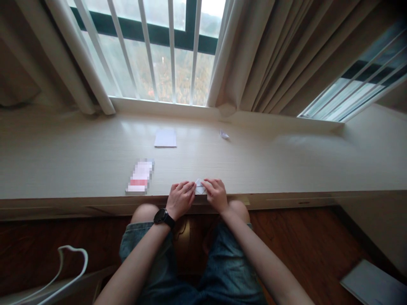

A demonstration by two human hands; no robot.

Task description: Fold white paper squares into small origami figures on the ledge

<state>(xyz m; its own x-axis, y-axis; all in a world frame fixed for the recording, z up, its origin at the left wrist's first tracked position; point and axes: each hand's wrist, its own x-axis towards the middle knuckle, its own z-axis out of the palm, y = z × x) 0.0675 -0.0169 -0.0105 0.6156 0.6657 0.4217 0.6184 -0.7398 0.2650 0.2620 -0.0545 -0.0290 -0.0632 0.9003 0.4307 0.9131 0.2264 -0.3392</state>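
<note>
A small folded white paper (200,188) lies at the front edge of the pale window ledge (270,165). My left hand (179,199), with a black watch on its wrist, presses its curled fingers on the paper's left side. My right hand (216,195) pinches and presses the paper's right side. Both hands cover most of the paper, so its shape is unclear.
A white paper sheet (165,138) lies farther back on the ledge, a tiny folded white piece (224,135) to its right. A blurred red-and-white booklet (140,176) sits left of my hands. Curtains (286,55) hang behind. A white bag handle (73,262) is at lower left.
</note>
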